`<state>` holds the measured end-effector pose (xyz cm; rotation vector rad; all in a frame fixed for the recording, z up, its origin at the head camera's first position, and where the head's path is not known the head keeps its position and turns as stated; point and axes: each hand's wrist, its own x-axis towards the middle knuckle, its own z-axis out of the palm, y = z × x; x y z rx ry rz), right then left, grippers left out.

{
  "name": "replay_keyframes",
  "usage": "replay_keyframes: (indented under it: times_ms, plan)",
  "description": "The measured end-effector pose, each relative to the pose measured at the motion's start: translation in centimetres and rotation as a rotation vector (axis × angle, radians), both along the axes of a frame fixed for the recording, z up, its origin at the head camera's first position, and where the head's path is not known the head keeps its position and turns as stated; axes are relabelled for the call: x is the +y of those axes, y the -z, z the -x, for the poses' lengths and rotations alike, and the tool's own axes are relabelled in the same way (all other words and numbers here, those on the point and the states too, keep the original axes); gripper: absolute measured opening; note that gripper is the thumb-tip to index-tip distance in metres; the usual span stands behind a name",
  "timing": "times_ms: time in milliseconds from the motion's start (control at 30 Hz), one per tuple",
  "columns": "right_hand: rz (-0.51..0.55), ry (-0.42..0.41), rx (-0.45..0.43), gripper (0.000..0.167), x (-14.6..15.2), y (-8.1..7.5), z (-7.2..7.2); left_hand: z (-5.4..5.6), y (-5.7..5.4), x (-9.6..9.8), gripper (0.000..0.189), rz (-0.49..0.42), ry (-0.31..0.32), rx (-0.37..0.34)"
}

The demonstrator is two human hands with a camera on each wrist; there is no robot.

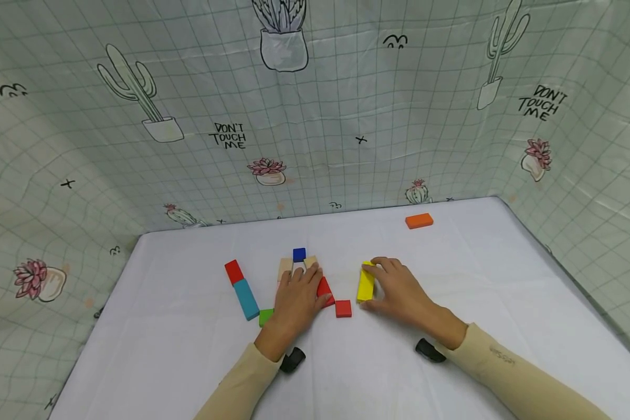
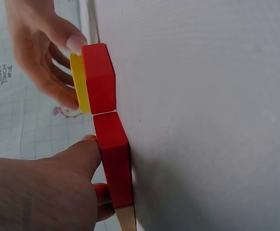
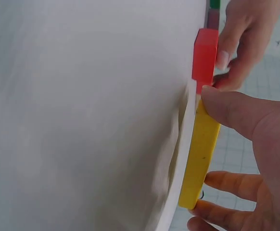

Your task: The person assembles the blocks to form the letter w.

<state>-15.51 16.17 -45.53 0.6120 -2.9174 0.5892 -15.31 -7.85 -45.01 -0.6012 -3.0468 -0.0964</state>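
Note:
My right hand (image 1: 401,291) grips a yellow rectangular block (image 1: 366,284) lengthwise, thumb at its near end and fingers at its far end; the right wrist view shows this yellow block (image 3: 201,154) clearly. Just left of it lies a small red block (image 1: 343,309). My left hand (image 1: 296,300) reaches over a group of blocks and holds a longer red block (image 1: 324,290), its thumb by the near end. At that red block's far end, a plain wooden block (image 1: 311,261) is partly under the fingertips. Another wooden block (image 1: 285,267) is partly covered by the hand.
A dark blue block (image 1: 299,255) tops the group, and a green block (image 1: 266,317) shows by the left wrist. Further left, a red block (image 1: 234,272) meets a light blue block (image 1: 247,299). An orange block (image 1: 419,221) lies near the far edge of the white table (image 1: 504,262).

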Motion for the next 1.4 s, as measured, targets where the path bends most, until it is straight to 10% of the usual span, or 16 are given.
replay_keyframes:
  times_ms: [1133, 1400]
  plan:
    - [-0.095, -0.017, -0.027, 0.077, -1.4, -0.3, 0.3, 0.1, 0.2, 0.0, 0.066, 0.027, -0.001, 0.008]
    - [-0.042, 0.091, -0.075, 0.075, 1.2, -1.9, 1.7, 0.1, 0.2, 0.1, 0.065, 0.025, -0.004, -0.006]
